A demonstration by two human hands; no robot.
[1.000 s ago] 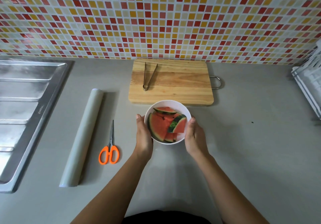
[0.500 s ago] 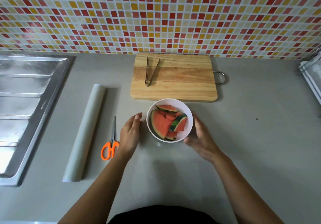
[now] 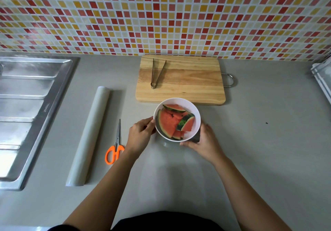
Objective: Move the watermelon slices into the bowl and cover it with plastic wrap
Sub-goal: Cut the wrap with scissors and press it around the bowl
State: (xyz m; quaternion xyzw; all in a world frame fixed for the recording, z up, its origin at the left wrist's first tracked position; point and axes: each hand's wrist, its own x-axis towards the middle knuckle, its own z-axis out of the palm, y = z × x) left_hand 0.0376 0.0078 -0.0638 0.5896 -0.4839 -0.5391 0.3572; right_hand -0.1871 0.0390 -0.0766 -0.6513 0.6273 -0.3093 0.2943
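White is the bowl on the grey tabletop, just in front of the wooden board, with the watermelon slices already piled inside it. Both hands hold it: the left hand curls against its left wall, and the right hand cups its near right side. What matters next, I'd say, is the roll of plastic wrap. It lies off to the left, beyond the orange scissors, well apart from the bowl. Its long axis runs from near to far, leaning a little rightward at the far end. The left hand is plainly the nearer one for fetching it.
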